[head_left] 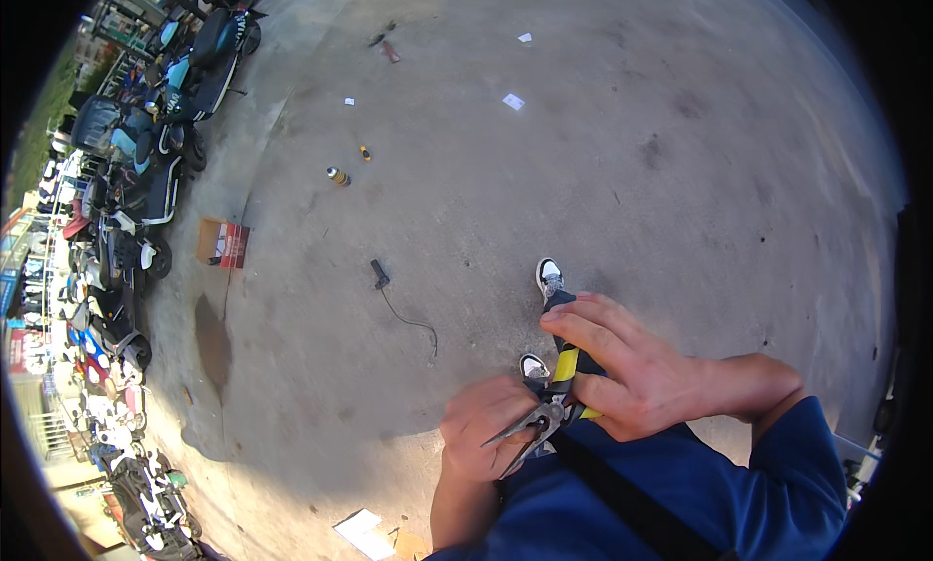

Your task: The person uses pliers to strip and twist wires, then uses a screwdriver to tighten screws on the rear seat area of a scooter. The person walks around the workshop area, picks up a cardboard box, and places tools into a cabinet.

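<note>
The right hand (637, 372) is wrapped around the yellow-and-black pliers (556, 396), whose jaws reach toward the closed left hand (483, 437) pinching something unseen, so squeeze squarely, I judge, keeping fingertips behind the jaws.

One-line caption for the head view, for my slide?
Right hand holds yellow-black pliers at the left hand's fist.

Bare concrete (603, 172) ahead; scooters (146, 172) crowd left.
</note>
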### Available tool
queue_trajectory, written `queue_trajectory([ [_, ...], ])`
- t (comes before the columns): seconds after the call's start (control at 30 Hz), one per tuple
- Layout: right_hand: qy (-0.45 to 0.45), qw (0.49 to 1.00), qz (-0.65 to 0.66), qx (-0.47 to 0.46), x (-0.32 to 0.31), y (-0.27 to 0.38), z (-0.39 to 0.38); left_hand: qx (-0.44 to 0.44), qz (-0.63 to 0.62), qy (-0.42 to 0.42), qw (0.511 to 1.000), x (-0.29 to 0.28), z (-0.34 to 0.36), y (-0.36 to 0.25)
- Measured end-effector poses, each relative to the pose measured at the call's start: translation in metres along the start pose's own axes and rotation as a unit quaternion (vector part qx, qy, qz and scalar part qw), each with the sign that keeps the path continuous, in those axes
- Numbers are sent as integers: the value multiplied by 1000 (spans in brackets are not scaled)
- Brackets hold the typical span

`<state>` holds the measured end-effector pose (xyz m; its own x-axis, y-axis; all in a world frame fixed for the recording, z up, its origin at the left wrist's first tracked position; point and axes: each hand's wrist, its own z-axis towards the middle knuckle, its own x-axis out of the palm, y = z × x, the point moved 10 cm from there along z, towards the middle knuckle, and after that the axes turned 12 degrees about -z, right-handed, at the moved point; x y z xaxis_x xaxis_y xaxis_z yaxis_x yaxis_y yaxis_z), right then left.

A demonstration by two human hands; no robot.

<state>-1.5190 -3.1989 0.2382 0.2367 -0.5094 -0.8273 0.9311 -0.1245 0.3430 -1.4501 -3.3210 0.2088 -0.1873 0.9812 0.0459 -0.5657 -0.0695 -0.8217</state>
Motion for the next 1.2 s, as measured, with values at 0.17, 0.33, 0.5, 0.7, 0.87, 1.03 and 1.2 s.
queue_trajectory([
  [0.17,-27,998,6,-51,-3,-79,54,19,4,-5,1000,-13,76,48],
  [0.33,3,995,37,-89,-10,-158,110,29,25,-37,999,-26,152,87],
  [0.5,-36,992,101,-60,-1,-214,166,12,57,-96,994,-56,199,119],
  [0.7,45,990,123,-51,56,-268,224,-14,71,-99,992,-110,236,177],
  [0.87,151,975,131,101,161,-358,259,-229,-33,-107,967,-183,243,333],
  [1.03,247,935,94,236,232,-410,274,-312,-145,-101,934,-223,246,432],
  [1.2,222,896,201,329,245,-403,291,-342,-150,-139,917,-258,252,425],
])
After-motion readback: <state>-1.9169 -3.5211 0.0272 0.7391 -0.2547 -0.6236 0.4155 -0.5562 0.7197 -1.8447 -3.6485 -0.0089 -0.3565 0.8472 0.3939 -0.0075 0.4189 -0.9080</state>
